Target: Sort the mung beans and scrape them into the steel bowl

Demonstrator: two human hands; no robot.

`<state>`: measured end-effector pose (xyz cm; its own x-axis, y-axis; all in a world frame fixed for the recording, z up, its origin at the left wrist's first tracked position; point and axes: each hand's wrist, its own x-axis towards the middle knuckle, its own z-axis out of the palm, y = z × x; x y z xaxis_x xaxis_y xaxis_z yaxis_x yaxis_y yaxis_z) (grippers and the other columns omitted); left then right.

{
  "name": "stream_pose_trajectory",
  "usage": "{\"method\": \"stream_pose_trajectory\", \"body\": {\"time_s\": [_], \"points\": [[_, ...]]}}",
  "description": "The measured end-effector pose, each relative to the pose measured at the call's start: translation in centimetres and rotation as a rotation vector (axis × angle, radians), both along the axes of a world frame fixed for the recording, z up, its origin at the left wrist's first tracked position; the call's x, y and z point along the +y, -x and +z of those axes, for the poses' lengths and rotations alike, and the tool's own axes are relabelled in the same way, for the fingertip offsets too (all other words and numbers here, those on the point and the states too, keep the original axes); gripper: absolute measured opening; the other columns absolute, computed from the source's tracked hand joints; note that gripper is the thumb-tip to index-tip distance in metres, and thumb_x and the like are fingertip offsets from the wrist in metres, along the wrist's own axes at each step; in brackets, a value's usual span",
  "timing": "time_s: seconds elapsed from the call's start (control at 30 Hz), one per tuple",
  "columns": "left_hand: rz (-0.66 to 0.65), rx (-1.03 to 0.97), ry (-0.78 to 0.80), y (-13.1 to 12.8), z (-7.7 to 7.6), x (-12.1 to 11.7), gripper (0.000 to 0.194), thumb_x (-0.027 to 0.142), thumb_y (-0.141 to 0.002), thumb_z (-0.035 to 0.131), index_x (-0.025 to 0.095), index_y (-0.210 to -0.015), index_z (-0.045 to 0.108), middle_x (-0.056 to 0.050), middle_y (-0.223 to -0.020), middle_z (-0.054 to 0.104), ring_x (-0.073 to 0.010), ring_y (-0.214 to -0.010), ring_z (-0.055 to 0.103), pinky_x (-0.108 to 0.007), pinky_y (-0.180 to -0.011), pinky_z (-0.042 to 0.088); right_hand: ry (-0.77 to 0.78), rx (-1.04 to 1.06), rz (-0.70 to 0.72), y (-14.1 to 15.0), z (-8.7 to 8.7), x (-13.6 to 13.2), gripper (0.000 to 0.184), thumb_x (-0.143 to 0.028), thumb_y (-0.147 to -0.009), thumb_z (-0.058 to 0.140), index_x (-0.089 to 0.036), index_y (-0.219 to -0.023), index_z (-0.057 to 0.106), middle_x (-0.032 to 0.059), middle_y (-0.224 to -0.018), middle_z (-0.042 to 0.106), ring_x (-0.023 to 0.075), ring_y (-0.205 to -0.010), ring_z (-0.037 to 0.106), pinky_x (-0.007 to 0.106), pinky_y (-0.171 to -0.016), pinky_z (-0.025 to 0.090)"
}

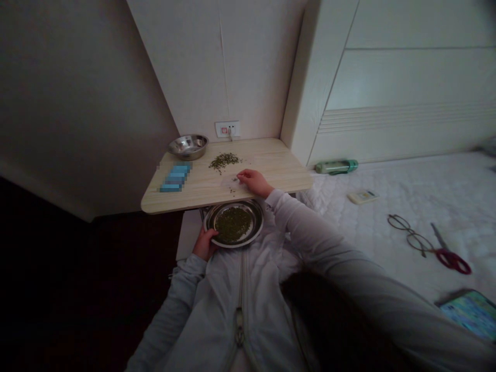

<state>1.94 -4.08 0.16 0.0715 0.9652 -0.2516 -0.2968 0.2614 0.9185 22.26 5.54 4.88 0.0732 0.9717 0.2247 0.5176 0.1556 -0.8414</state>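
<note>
While the left hand point(205, 245) is closed on the near-left rim of a shallow metal dish point(257, 219), thumb over the edge, I see the right hand point(254, 183) just above the tabletop point(271, 160), fingers curled and fingertips drawn close; from my end I cannot tell whether they meet or pinch anything. That dish sits over the lap, beside the table's near edge, and holds a broad layer of small green-brown bits point(233, 225), with bare metal showing around them. A few loose bits point(232, 191) lie left of the right hand and nearer the edge. Farther off, toward the wall, a heap of similar bits point(225, 161) is spread on the wood, with stragglers around it. I judge the handling to be partway along: a good share is in the dish, while the heap and the strays remain on the table. At the far left corner stands a deeper metal bowl point(194, 154), its inside shining; I make out no contents. Near it is a blue item point(176, 178), too blurred for me to name. Right, on the bed point(375, 227), lies a green-capped bottle point(336, 166); what it holds I cannot tell.
</note>
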Motion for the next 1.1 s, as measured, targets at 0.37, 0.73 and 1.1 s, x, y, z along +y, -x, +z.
{"method": "stream_pose_trajectory", "body": {"time_s": [0.37, 0.73, 1.1], "points": [[-0.007, -0.038, 0.142, 0.11, -0.45, -0.02, 0.050, 0.008, -0.052, 0.052, 0.022, -0.099, 0.055, 0.001, -0.070, 0.062, -0.0194, -0.071, 0.060, -0.027, -0.054, 0.050, 0.010, 0.021, 0.032, 0.09, 0.08, -0.43, 0.019, -0.026, -0.073, 0.050, -0.013, -0.077, 0.062, -0.0013, -0.061, 0.060, 0.0076, -0.060, 0.051, 0.020, -0.065, 0.038], [-0.016, -0.037, 0.118, 0.21, -0.45, 0.06, 0.049, 0.009, -0.052, 0.052, 0.021, -0.099, 0.054, 0.001, -0.069, 0.062, -0.0188, -0.070, 0.060, -0.027, -0.055, 0.049, 0.027, -0.043, 0.038, 0.16, 0.11, -0.57, 0.020, -0.028, -0.073, 0.049, -0.013, -0.079, 0.062, -0.0002, -0.065, 0.061, 0.0086, -0.062, 0.051, 0.021, -0.064, 0.037], [-0.016, -0.055, 0.081, 0.16, -0.42, 0.09, 0.051, 0.008, -0.051, 0.052, 0.021, -0.100, 0.055, 0.001, -0.070, 0.062, -0.0194, -0.071, 0.061, -0.029, -0.060, 0.049, 0.040, -0.042, 0.097, 0.79, 0.07, -0.95, 0.021, -0.029, -0.074, 0.050, -0.013, -0.078, 0.063, -0.0006, -0.065, 0.062, 0.0084, -0.063, 0.051, 0.021, -0.064, 0.037]]}}
